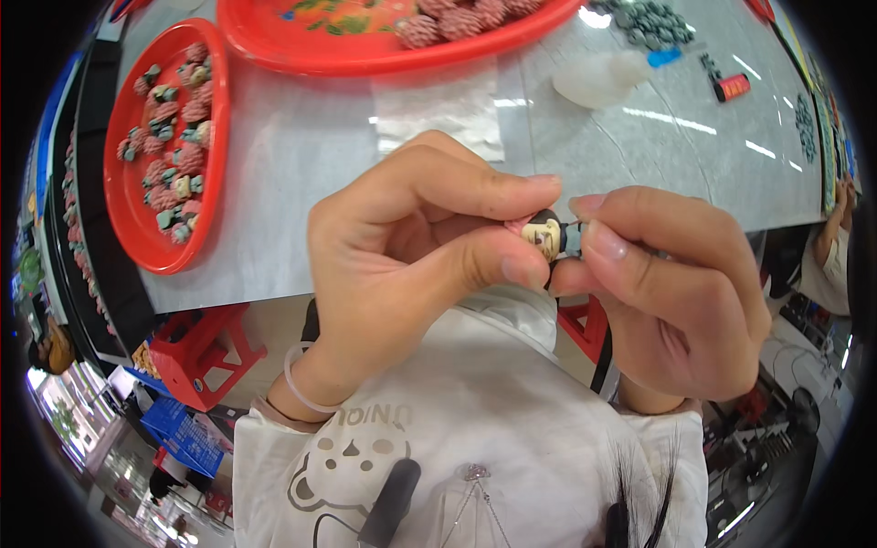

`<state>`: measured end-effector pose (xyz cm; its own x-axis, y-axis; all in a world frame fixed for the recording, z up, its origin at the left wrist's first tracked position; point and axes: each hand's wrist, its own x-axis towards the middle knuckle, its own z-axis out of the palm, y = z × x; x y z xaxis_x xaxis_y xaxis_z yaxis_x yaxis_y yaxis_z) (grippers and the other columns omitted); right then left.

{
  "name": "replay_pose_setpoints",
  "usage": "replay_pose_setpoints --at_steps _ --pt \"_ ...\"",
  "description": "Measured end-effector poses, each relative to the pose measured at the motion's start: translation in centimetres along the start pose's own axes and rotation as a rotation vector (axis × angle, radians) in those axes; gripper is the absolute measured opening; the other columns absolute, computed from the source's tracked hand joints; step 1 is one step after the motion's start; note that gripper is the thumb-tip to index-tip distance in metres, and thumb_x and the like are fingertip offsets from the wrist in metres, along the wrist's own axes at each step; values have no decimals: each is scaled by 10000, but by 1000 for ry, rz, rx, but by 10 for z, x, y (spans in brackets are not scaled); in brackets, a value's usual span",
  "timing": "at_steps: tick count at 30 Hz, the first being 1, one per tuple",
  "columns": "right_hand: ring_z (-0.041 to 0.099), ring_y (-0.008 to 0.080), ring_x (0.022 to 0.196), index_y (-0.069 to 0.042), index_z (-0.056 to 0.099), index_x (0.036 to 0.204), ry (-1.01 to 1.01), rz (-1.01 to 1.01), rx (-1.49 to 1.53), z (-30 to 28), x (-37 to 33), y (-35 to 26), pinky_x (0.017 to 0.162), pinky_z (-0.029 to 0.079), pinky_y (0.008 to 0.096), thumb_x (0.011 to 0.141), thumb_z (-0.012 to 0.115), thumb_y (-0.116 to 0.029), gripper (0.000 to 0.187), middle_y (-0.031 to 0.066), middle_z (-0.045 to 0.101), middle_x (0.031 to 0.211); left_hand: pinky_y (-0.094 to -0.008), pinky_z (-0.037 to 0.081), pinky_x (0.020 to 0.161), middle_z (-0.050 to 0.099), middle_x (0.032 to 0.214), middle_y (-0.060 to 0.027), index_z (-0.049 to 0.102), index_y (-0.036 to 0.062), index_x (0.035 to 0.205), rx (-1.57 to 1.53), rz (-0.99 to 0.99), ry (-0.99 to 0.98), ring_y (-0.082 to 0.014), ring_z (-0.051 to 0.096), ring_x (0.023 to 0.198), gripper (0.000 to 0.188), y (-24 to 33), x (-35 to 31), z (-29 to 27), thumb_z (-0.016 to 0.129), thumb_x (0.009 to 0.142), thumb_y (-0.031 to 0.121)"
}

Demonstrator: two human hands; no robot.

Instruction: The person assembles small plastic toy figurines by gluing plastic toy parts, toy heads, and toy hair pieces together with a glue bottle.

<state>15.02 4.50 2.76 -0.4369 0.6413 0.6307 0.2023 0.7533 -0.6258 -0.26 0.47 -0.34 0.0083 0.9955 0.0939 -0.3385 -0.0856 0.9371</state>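
A small doll figurine [543, 236] with a cream face, dark hair and a grey-blue body is held sideways between my two hands, above the table's near edge. My left hand [402, 224] pinches its head end between thumb and forefinger, where a bit of pink shows. From the other side, my right hand [681, 283] grips the body with its thumb and fingertips. The fingers cover much of the figurine, so its lower end is hidden. Both hands' fingers are curled in close around it.
On the left, a red oval tray [219, 137] carries several pink and grey-blue figurines. A larger red tray [365, 66] with pink bumpy pieces [457, 20] stands at the far side. Beyond my right hand lie a white squeeze bottle [598, 80] and grey-blue pieces [649, 23].
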Motion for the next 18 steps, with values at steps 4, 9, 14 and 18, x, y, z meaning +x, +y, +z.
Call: replay_pose_setpoints --at_steps 4,9,14,18 --pt "521 180 654 23 545 820 -170 -2 68 -1 9 3 510 430 238 685 645 -140 234 190 517 829 -251 438 661 529 841 -105 522 -22 897 -141 -197 139 -149 528 750 384 12 3 2 701 630 188" --pt "464 200 724 -32 584 897 -16 157 -4 -12 -7 -2 614 359 258 713 553 -465 471 125 479 817 -250 438 670 536 880 -131 490 -52 945 173 203 138 -149 520 751 260 40 15 -43 533 743 108" --pt "456 192 687 16 571 859 24 301 28 -16 -14 12 595 353 256 747 555 -396 427 114 477 791 -229 405 764 535 960 -80 509 -10 1016 755 -64 388 -120 495 873 265 92 -7 -108 511 751 -10" --pt "457 170 648 19 577 827 -19 337 84 -13 -10 9 557 351 238 744 579 -277 308 110 487 773 -305 363 852 503 1066 -120 484 50 1081 1357 -78 191 -253 473 991 328 105 0 -133 521 756 82"
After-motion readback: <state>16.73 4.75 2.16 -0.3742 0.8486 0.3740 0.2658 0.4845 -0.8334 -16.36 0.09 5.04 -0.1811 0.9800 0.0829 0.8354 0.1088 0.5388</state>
